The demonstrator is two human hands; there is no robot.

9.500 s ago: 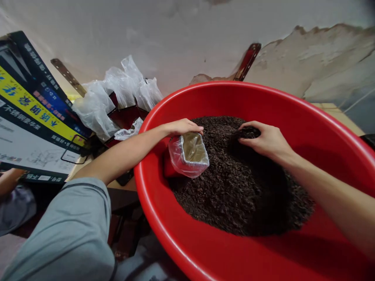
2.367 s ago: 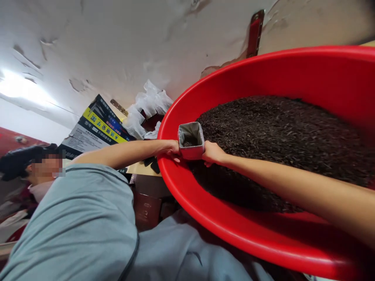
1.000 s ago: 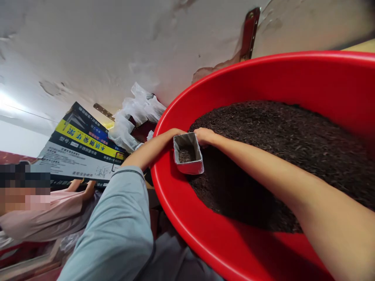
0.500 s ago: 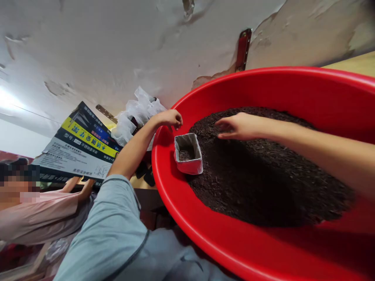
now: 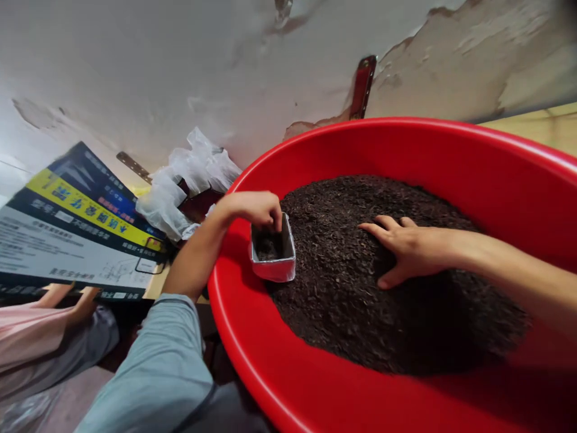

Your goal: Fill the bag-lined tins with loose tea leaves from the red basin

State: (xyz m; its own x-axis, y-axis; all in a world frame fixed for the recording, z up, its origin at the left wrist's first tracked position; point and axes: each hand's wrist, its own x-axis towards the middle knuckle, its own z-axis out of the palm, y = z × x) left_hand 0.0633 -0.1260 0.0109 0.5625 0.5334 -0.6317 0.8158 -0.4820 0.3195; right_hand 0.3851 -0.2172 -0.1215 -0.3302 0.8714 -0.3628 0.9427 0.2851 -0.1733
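Observation:
A small foil-lined box point(image 5: 276, 270), open at the top, sits at the left edge of the dark loose tea leaves point(image 5: 333, 300). My left hand point(image 5: 259, 208) bends down over it, with its closed fingers dipped inside. What those fingertips hold, if anything, is hidden. Some dark leaves show at the bottom of the box. Over the middle of the leaf pile my right hand point(image 5: 410, 246) is open, palm down, fingers spread and nothing in it. Whether it touches the leaves I cannot tell.
A big red tub point(image 5: 252, 373) holds the leaves. White plastic bags point(image 5: 198, 165) lie beyond its left rim. Farther left stands a printed cardboard carton point(image 5: 76, 222), with another person's hands point(image 5: 70, 297) near it. A peeling wall point(image 5: 180, 72) rises behind.
My left hand has gone from hovering above the box to reaching into it. My right hand has moved right and lower, its fingers now more spread. The view has shifted slightly.

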